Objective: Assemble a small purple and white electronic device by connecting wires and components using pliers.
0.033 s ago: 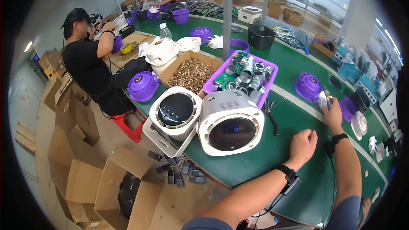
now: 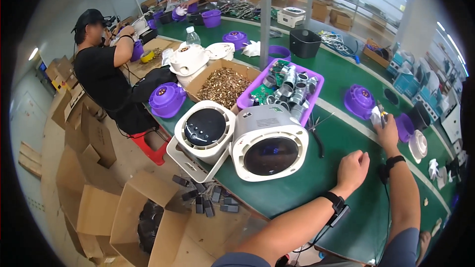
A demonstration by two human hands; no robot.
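My left hand (image 2: 353, 170) is held in a loose fist over the green tabletop (image 2: 324, 200), and nothing shows in it. Farther right, my right hand (image 2: 387, 132) is closed around a slim object with a yellow and dark end, too small to name. White crumpled material (image 2: 376, 115) lies by its fingertips. Just beyond that sits a round purple housing (image 2: 359, 102), lid-like on top, and a purple bowl-shaped part (image 2: 404, 127) stands right of the hand. To the left is a white and grey appliance (image 2: 269, 138) with a lit dark oval panel. Black-handled pliers (image 2: 316, 138) lie beside it.
A purple tray (image 2: 321, 80) of metal cylinders and circuit boards adjoins a cardboard box (image 2: 197, 85) of small brass-coloured parts. A second white appliance (image 2: 221, 133) stands at the table's left edge. Open cartons (image 2: 96, 207) and black adapters (image 2: 199, 205) are below. A person (image 2: 101, 69) sits at left.
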